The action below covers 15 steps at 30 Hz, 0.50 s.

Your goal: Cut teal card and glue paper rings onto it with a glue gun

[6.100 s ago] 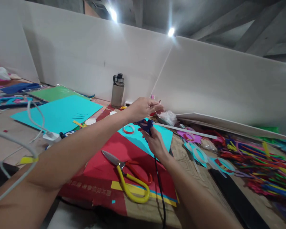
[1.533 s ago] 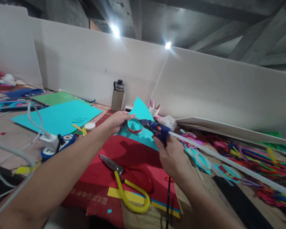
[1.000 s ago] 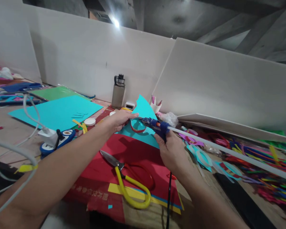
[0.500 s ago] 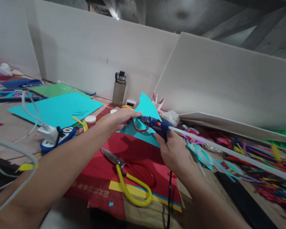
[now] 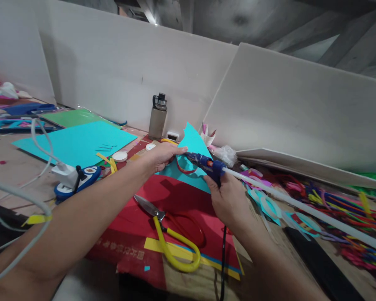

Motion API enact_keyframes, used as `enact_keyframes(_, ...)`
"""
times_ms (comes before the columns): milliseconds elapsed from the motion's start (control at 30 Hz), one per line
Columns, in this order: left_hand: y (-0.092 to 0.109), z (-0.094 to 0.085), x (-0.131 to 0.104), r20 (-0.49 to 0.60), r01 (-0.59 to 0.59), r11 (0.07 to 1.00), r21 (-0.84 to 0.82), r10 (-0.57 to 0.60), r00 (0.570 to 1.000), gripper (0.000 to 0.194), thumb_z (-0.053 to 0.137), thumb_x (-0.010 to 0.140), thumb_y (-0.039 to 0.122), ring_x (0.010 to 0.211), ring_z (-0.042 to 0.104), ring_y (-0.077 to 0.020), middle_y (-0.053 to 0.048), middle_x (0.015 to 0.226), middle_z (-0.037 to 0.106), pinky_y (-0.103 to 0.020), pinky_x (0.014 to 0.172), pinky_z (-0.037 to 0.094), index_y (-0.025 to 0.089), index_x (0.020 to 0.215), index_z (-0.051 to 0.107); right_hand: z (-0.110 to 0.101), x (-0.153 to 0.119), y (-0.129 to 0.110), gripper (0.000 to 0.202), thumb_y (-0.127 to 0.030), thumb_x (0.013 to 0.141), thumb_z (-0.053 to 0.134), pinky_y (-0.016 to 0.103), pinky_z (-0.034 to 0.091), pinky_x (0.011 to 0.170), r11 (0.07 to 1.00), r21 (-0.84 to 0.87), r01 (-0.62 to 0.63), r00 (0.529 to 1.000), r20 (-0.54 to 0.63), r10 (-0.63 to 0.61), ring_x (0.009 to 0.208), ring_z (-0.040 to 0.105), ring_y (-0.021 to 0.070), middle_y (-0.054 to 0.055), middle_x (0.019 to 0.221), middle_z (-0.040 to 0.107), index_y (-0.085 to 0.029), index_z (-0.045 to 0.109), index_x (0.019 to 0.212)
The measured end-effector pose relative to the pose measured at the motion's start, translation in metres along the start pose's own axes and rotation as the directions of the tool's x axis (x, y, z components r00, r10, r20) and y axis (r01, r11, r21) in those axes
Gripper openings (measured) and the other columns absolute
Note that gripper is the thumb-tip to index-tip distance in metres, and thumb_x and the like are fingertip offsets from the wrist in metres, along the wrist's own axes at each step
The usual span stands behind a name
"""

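My left hand (image 5: 165, 156) pinches the edge of a cut turquoise sheet (image 5: 192, 139) that stands partly upright, with a curved red-edged strip (image 5: 186, 169) near its middle. In my right hand (image 5: 230, 196) is a blue glue gun (image 5: 211, 164), its dark nozzle pointing left and almost touching my left fingertips. A long white glue stick (image 5: 288, 195) runs out of its back to the right. Below both hands, yellow-handled scissors (image 5: 172, 246) lie on red paper (image 5: 128, 217).
A bottle (image 5: 158, 119) stands by the white panel. Turquoise paper (image 5: 78, 142) and a blue power strip (image 5: 90, 177) with a white cable are at left. Colourful pipe cleaners (image 5: 347, 213) and a black flat object (image 5: 322, 263) lie at right. A black cord hangs below the glue gun.
The view has shifted very slightly. Both hands keep their holds, and the glue gun stays at the turquoise sheet.
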<state>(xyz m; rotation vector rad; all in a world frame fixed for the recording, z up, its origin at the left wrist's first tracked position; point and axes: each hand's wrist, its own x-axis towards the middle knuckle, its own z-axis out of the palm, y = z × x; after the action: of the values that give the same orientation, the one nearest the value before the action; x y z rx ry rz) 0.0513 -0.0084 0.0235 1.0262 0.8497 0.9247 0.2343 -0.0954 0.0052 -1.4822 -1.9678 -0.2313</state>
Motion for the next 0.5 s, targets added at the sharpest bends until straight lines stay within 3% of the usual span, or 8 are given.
enact_keyframes(300, 0.0, -0.003, 0.001, -0.009, -0.021, 0.999, -0.03, 0.021, 1.0, 0.012, 0.061, 0.078, 0.02, 0.063, 0.065, -0.02, -0.01, 0.072, 0.07, -0.036, 0.062, 0.055, 0.01, 0.076, 0.067, -0.002, 0.0, 0.001, 0.036, -0.037, 0.088, 0.04, 0.035, 0.042, 0.067, 0.999, -0.038, -0.014, 1.0, -0.028, 0.013, 0.079, 0.059, 0.0262, 0.014, 0.091, 0.066, -0.013, 0.058, 0.107)
enact_keyframes(500, -0.002, -0.006, 0.004, 0.055, 0.002, 0.998, -0.055, 0.001, 0.998, 0.013, 0.067, 0.073, 0.022, 0.063, 0.066, -0.0211, -0.013, 0.078, 0.071, -0.036, 0.06, 0.056, 0.011, 0.078, 0.07, -0.011, 0.0, -0.004, 0.037, -0.038, 0.089, 0.038, 0.035, 0.041, 0.063, 0.988, -0.145, -0.051, 0.998, 0.023, 0.055, 0.076, 0.06, 0.0286, 0.015, 0.087, 0.066, -0.012, 0.059, 0.107)
